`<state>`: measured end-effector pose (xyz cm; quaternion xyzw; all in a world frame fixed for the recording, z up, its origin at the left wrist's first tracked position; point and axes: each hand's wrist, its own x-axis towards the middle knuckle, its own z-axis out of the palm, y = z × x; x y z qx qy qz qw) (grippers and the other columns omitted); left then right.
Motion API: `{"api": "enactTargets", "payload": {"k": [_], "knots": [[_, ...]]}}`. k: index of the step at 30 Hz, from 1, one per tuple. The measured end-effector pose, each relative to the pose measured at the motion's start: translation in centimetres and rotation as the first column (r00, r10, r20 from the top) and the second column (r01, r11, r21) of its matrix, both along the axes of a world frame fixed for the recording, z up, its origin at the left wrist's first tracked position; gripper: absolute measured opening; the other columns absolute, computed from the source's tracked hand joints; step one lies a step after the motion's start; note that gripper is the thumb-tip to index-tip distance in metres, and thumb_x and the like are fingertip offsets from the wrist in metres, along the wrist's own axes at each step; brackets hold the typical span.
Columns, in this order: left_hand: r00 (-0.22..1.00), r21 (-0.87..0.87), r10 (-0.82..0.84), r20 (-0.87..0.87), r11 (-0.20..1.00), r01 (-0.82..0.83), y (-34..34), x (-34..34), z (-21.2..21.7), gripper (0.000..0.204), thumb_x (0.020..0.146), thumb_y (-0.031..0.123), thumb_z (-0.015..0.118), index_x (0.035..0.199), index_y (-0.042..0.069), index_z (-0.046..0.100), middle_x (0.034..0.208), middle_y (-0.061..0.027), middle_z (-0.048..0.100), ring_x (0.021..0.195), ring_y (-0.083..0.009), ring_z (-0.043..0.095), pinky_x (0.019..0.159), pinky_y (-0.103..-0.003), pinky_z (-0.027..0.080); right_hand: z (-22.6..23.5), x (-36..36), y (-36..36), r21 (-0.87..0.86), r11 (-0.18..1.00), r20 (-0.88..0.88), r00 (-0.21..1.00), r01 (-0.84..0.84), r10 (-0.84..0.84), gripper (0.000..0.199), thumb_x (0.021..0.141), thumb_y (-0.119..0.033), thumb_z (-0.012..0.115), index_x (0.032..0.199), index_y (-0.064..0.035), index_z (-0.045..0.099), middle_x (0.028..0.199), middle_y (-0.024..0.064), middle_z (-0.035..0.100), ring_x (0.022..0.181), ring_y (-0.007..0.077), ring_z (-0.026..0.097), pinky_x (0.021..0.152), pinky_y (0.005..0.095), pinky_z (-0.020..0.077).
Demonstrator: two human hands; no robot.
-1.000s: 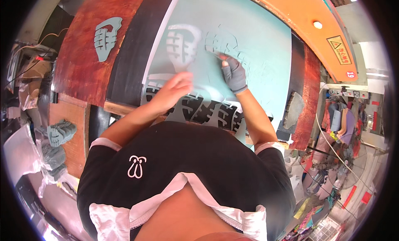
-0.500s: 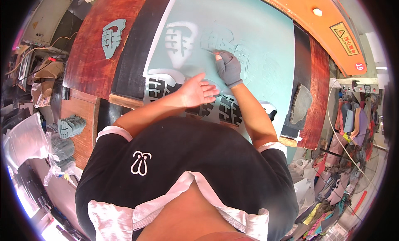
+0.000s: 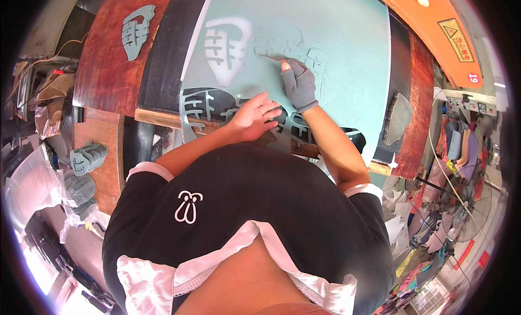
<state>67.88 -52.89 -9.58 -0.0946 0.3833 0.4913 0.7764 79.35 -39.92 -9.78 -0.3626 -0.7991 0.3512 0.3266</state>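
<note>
A pale green sheet (image 3: 353,54) lies over the dark board in front of me, with slotted, sole-like outlines cut in it. My right hand (image 3: 299,86), in a grey fingerless glove, is closed over the sheet beside a cut outline (image 3: 279,38). A thin, dark, pointed sliver (image 3: 270,57) sticks out leftward from its fingers; I cannot tell if it is a tool or a lifted edge. My bare left hand (image 3: 254,118) hovers near the sheet's front edge, holding nothing, fingers apart. Openings in the sheet (image 3: 203,104) show dark beneath. Further left is a whitish cut shape (image 3: 227,49).
One slotted green piece (image 3: 137,32) lies on the reddish board at left. A stack of similar pieces (image 3: 88,158) sits lower left. A grey offcut (image 3: 399,119) lies at right. An orange machine beam (image 3: 434,21) crosses the far right.
The whole scene has shifted up slightly in the view. My right hand has moved a little left along the cut outline, still closed. The left hand has come slightly nearer the sheet's front edge.
</note>
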Motion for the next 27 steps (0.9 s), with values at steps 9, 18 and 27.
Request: {"api": "enactTargets", "payload": {"k": [9, 18, 27], "knots": [[0.966, 0.382, 0.259, -0.019, 0.894, -0.232, 2.6, 1.7, -1.0, 0.035, 0.098, 0.036, 0.042, 0.123, 0.011, 0.047, 0.125, -0.0051, 0.050, 0.117, -0.0217, 0.047, 0.101, -0.044, 0.033, 0.3, 1.2, -0.6, 0.051, 0.981, -0.054, 0.981, -0.186, 0.188, 0.030, 0.087, -0.025, 0.059, 0.105, -0.0014, 0.062, 0.106, 0.0190, 0.061, 0.096, 0.0311, 0.060, 0.084, 0.0363, 0.0477], [0.911, 0.323, 0.161, -0.379, 0.946, -0.032, 1.1, 0.9, 0.0, 0.053, 0.098, 0.039, 0.039, 0.132, -0.001, 0.038, 0.131, -0.0139, 0.048, 0.112, -0.0297, 0.051, 0.099, -0.042, 0.037, 1.2, 1.0, 4.3, -0.393, 0.919, -0.024, 1.000, -0.016, 0.007, 0.036, 0.087, -0.031, 0.061, 0.104, 0.0004, 0.062, 0.087, 0.0053, 0.065, 0.077, 0.0127, 0.057, 0.073, 0.0266, 0.0471], [0.876, 0.329, 0.220, -0.429, 0.941, -0.075, 1.4, 0.6, -0.4, 0.038, 0.097, 0.032, 0.045, 0.115, -0.001, 0.051, 0.114, -0.0163, 0.060, 0.080, -0.0190, 0.063, 0.080, -0.035, 0.050, 10.8, 0.4, 20.9, -0.281, 0.891, -0.155, 0.899, 0.357, -0.409, 0.037, 0.084, -0.036, 0.049, 0.091, -0.0028, 0.064, 0.089, 0.0196, 0.064, 0.075, 0.0328, 0.060, 0.066, 0.0413, 0.0478]]}}
